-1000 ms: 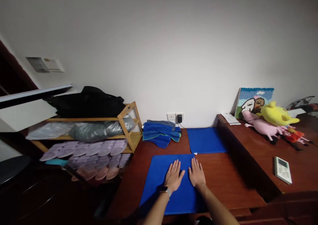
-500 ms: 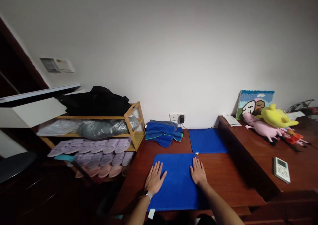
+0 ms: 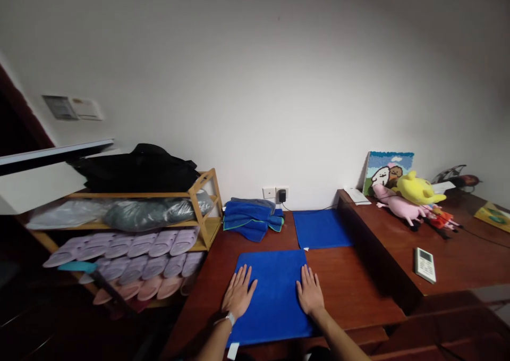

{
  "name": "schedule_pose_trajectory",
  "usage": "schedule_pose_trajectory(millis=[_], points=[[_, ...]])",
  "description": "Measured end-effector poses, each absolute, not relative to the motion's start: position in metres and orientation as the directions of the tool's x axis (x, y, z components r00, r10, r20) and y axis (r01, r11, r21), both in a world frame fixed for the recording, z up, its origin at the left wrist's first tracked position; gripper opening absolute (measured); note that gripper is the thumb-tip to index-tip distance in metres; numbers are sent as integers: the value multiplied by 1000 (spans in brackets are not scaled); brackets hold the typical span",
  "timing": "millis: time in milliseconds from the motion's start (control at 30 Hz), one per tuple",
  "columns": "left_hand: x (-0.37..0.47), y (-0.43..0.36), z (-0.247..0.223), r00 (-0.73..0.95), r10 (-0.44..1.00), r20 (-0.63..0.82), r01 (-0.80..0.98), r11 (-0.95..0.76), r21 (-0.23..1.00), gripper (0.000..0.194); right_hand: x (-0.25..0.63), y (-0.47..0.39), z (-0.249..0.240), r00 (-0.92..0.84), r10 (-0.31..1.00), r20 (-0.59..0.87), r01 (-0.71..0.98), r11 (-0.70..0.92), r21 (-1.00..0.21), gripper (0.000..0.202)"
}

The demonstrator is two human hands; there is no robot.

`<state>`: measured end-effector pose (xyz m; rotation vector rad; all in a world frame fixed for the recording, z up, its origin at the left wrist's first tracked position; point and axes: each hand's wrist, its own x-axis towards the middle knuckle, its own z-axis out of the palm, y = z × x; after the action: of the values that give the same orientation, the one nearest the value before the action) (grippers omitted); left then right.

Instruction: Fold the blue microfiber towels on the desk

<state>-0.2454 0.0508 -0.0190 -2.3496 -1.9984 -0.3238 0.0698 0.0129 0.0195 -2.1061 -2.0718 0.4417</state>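
Note:
A blue towel (image 3: pixel 274 292) lies spread flat on the brown wooden table (image 3: pixel 350 286), with a white tag at its near left corner. My left hand (image 3: pixel 239 292) rests flat on the towel's left edge, fingers stretched out. On the right edge lies my right hand (image 3: pixel 309 291), also flat with its fingers extended. Both hands press on the cloth without gripping it. Behind it, a second blue towel (image 3: pixel 322 229) lies flat against the wall side. To the left of that, several blue and grey towels (image 3: pixel 254 217) sit in a loose heap.
At left stands a wooden rack (image 3: pixel 205 212) holding slippers (image 3: pixel 135 244) and a black bag (image 3: pixel 137 169). On the raised surface at right are plush toys (image 3: pixel 416 188), a white remote (image 3: pixel 425 265) and a dog picture (image 3: pixel 388 169). A black plug (image 3: pixel 282 195) sits in the wall socket.
The camera view has shifted to the right, so everything appears further left. Both hands stay flat at the towel's edges, slightly nearer its near side.

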Motion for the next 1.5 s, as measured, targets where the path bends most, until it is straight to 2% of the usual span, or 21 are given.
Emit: schedule_pose_trajectory(millis=[200,400,567,733,1033,1333,1500], points=[[-237,54,-9,180,965,191,976,-200,88,75,70,15,18,0,997,-77,939,-26,-344,69],[-131,45,12,407,889,210,886,-440,147,69,71,14,20,-5,997,-75,939,-21,-344,68],[-67,32,1,446,887,120,864,-461,202,68,72,13,18,-45,996,-81,954,19,-298,66],[-105,23,-7,400,910,109,893,-414,175,69,72,13,18,-22,997,-70,952,-1,-305,69],[-234,5,-12,112,987,118,983,-128,136,77,73,13,11,-2,998,-69,947,-20,-322,71],[-237,-1,-7,70,988,139,985,-91,148,77,71,6,18,35,987,-156,950,-82,-302,72],[-237,0,-6,64,986,157,986,-87,144,76,70,-22,10,8,993,-114,944,-45,-326,73]])
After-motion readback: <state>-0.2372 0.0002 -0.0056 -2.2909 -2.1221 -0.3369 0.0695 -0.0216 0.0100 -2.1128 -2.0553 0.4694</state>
